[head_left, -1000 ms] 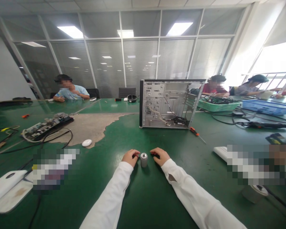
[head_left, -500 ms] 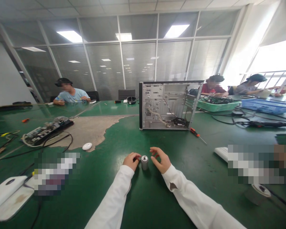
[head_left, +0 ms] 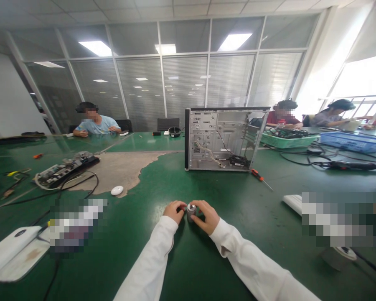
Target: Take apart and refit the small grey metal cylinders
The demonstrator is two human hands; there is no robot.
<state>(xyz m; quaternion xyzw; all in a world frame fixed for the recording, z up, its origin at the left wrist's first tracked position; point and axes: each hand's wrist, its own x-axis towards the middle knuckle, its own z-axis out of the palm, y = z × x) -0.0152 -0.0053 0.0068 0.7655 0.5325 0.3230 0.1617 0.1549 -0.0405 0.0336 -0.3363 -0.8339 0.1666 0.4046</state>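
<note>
A small grey can (head_left: pixel 190 214) stands upright on the green table, its silver top facing up. My right hand (head_left: pixel 207 217) grips it from the right, with the fingers over the far rim and the thumb on the near side. On the other side, my left hand (head_left: pixel 174 211) has its fingers curved and the tips beside the can's left edge. Whether those fingertips touch the can is hard to see. Both forearms wear white sleeves and rest low over the table.
An opened computer case (head_left: pixel 225 140) stands beyond my hands, with an orange screwdriver (head_left: pixel 260 179) beside it. A white oval object (head_left: pixel 117 190) and a circuit assembly (head_left: pixel 67 169) lie left. Green (head_left: pixel 293 141) and blue baskets (head_left: pixel 354 142) sit at right. Several people sit around the table.
My right hand has moved left and closed on the can, which it was apart from before. The left hand has stayed nearly in place, and the view has shifted slightly.
</note>
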